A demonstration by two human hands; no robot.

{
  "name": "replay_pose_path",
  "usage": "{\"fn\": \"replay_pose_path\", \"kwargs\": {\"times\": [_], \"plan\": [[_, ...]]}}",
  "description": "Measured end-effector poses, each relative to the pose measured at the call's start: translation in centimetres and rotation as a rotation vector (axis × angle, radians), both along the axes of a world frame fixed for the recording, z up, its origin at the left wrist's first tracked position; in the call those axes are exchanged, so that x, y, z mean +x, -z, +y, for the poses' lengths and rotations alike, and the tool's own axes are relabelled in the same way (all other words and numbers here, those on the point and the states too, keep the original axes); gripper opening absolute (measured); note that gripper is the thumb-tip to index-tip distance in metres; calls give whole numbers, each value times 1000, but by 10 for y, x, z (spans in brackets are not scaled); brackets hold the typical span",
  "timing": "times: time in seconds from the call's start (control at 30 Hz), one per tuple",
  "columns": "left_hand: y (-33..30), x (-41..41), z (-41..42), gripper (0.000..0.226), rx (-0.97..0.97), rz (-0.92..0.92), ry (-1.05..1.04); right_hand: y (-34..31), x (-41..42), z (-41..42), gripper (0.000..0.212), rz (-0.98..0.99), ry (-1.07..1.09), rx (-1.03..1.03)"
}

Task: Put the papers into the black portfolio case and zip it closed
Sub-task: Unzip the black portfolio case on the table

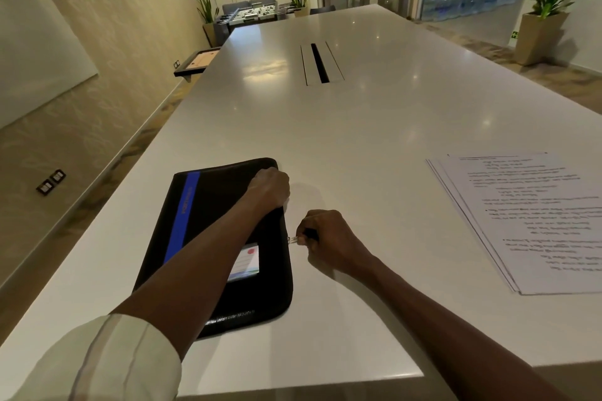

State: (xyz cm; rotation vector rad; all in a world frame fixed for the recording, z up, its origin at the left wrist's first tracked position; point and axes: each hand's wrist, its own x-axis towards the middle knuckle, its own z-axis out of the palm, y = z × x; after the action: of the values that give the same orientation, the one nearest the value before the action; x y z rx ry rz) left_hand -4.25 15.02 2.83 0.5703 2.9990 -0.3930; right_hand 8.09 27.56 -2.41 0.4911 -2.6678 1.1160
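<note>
**Head view: both hands at the zipper edge of the case**

Head camera looks down on a long white bench (pixel 374 127). The black portfolio case (pixel 208 238) lies flat near the front edge of the bench, closed, with a blue stripe and a small card window on its cover. The left hand (pixel 268 187) presses on the far right corner of the case, fingers curled over the edge. The right hand (pixel 321 234), just beside the right edge of the case, pinches what seems to be the zipper pull (pixel 292 240); it is small and blurred. The papers (pixel 527 221) lie in a loose stack well to the right of the case, outside it.
</note>
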Motion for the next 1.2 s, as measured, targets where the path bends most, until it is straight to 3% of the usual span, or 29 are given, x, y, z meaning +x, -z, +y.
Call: {"fn": "replay_pose_path", "kwargs": {"times": [0.5, 0.8, 1.03, 1.2], "plan": [[2, 9, -2, 23, 55, 7, -42, 1, 63, -5, 22, -7, -28, -19], [4, 37, -16, 26, 372, 32, -169, -6, 68, -7, 8, -75, -22, 1], [1, 90, -20, 50, 183, -82, -275, -6, 70, -5, 15, -85, -38, -32], [0, 107, -17, 38, 134, -46, -163, -6, 72, -6, 11, -101, -1, -66]]}}
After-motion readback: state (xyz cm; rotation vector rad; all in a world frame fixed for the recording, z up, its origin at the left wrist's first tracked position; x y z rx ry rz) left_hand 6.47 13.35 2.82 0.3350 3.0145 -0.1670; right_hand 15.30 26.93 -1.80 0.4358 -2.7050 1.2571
